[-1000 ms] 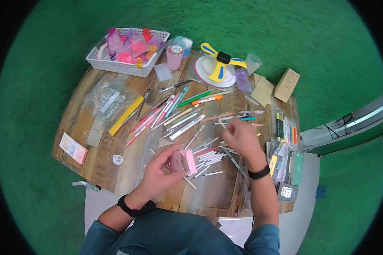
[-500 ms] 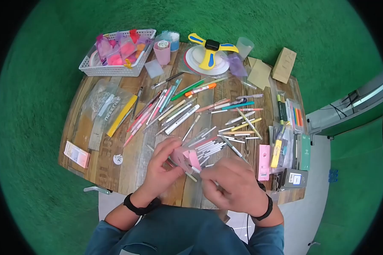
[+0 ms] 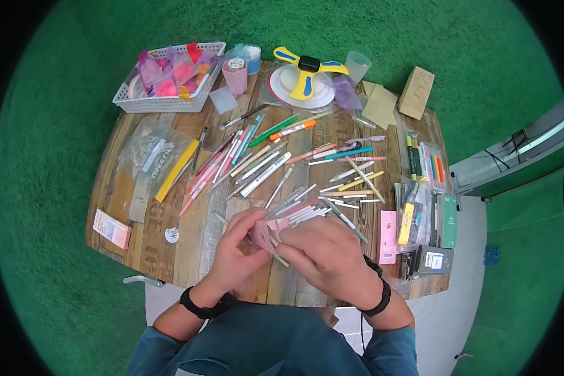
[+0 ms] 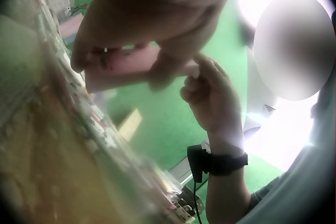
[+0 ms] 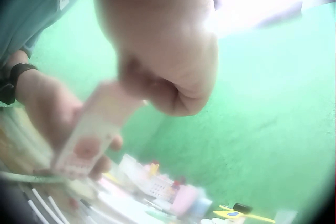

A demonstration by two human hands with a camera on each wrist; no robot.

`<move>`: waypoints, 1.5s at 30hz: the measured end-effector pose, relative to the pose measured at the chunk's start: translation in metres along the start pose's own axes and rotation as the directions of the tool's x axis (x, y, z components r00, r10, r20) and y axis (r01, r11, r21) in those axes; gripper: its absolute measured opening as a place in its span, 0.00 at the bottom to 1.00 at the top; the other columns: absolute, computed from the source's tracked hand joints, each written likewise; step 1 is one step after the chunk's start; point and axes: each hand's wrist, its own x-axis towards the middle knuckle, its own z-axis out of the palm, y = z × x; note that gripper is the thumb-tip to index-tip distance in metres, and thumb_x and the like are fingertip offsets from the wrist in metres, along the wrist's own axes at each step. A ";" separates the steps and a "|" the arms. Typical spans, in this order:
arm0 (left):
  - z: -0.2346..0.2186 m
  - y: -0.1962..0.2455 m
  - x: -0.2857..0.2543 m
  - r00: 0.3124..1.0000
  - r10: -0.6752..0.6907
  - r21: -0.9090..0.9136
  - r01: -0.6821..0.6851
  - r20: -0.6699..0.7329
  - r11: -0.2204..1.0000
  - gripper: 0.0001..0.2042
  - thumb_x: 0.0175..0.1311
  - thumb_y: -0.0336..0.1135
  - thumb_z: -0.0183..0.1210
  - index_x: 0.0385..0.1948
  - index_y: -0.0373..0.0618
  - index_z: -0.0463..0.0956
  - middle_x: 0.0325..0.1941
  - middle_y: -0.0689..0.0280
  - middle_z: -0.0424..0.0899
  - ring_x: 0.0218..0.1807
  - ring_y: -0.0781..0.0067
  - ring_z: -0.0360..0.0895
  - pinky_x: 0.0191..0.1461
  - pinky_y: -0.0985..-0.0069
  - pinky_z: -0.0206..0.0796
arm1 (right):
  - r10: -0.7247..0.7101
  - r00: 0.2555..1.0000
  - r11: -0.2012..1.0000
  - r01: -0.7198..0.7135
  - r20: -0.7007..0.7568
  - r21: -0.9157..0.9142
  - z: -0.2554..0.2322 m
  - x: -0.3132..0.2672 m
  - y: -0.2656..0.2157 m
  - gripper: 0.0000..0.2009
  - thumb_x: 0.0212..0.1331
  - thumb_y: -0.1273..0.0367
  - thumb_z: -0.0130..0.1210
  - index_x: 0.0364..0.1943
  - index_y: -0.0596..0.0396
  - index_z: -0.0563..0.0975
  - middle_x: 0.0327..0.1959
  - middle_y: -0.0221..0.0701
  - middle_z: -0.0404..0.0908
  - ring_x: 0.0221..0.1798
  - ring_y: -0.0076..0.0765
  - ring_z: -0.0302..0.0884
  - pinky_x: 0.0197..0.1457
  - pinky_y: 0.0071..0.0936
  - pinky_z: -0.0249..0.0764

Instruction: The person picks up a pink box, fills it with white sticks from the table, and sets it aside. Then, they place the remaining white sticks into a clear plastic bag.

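A small pink box (image 3: 264,237) is gripped by the left hand (image 3: 237,255), thumb on one side and fingers on the other. The right hand (image 3: 326,258) is at the box's end, its fingers curled and pinched together there. In the right wrist view the pink box (image 5: 92,137) has a printed face, and the curled right hand (image 5: 163,50) meets its top end. The left wrist view shows the box (image 4: 123,67) in the left hand's grip. What the right fingertips pinch is mostly hidden. White sticks (image 3: 307,212) lie just beyond the hands.
Pens and pencils (image 3: 266,175) spread over the wooden table (image 3: 141,254). A white basket (image 3: 197,100), a pink cup (image 3: 235,80) and a yellow-blue spinner (image 3: 305,84) stand at the back. At right are a wooden block (image 3: 415,94), a flat pink packet (image 3: 388,235) and a green box (image 3: 447,219).
The right hand came from the pens at right down to the box's end, then moved slightly further left against it. The left hand keeps hold of the box; the head view has shifted.
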 end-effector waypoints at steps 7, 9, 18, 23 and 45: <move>-0.003 0.001 0.001 0.986 -0.048 -0.103 0.066 0.160 0.993 0.35 0.59 0.26 0.72 0.71 0.43 0.68 0.68 0.63 0.73 0.67 0.70 0.73 0.66 0.70 0.68 | 0.096 0.995 0.993 -0.098 0.031 0.063 -0.002 0.009 0.000 0.13 0.56 0.72 0.69 0.46 0.52 0.84 0.35 0.33 0.81 0.36 0.41 0.81 0.39 0.35 0.76; -0.006 0.011 0.004 0.962 -0.212 -0.384 0.264 0.174 0.885 0.36 0.58 0.25 0.72 0.71 0.43 0.68 0.68 0.64 0.74 0.67 0.70 0.73 0.67 0.69 0.68 | 0.153 0.988 0.976 -0.155 0.024 0.154 -0.008 0.013 -0.004 0.12 0.56 0.72 0.69 0.45 0.54 0.84 0.35 0.34 0.81 0.35 0.41 0.81 0.38 0.34 0.77; -0.012 0.016 0.007 0.982 -0.176 -0.278 0.188 0.066 0.942 0.36 0.58 0.23 0.70 0.71 0.42 0.67 0.68 0.64 0.73 0.67 0.71 0.74 0.68 0.70 0.70 | 0.286 0.958 0.947 -0.288 -0.034 -0.139 -0.014 0.017 0.067 0.05 0.59 0.74 0.63 0.38 0.58 0.83 0.34 0.42 0.82 0.38 0.49 0.83 0.42 0.40 0.79; -0.015 0.015 0.006 0.988 -0.148 -0.218 0.153 0.038 0.964 0.37 0.56 0.22 0.70 0.71 0.41 0.67 0.68 0.62 0.73 0.67 0.71 0.74 0.67 0.70 0.70 | 0.223 0.974 0.834 -0.171 0.038 -0.524 -0.009 0.024 0.160 0.04 0.55 0.74 0.60 0.34 0.58 0.83 0.33 0.44 0.82 0.40 0.52 0.83 0.43 0.47 0.78; -0.020 0.008 0.001 0.991 0.073 0.202 -0.049 -0.115 0.978 0.33 0.50 0.21 0.68 0.65 0.42 0.75 0.68 0.56 0.72 0.69 0.58 0.72 0.70 0.66 0.65 | 0.447 0.873 0.867 -0.477 0.194 0.146 -0.027 0.037 0.054 0.03 0.60 0.75 0.61 0.36 0.58 0.81 0.31 0.33 0.81 0.31 0.35 0.79 0.36 0.29 0.74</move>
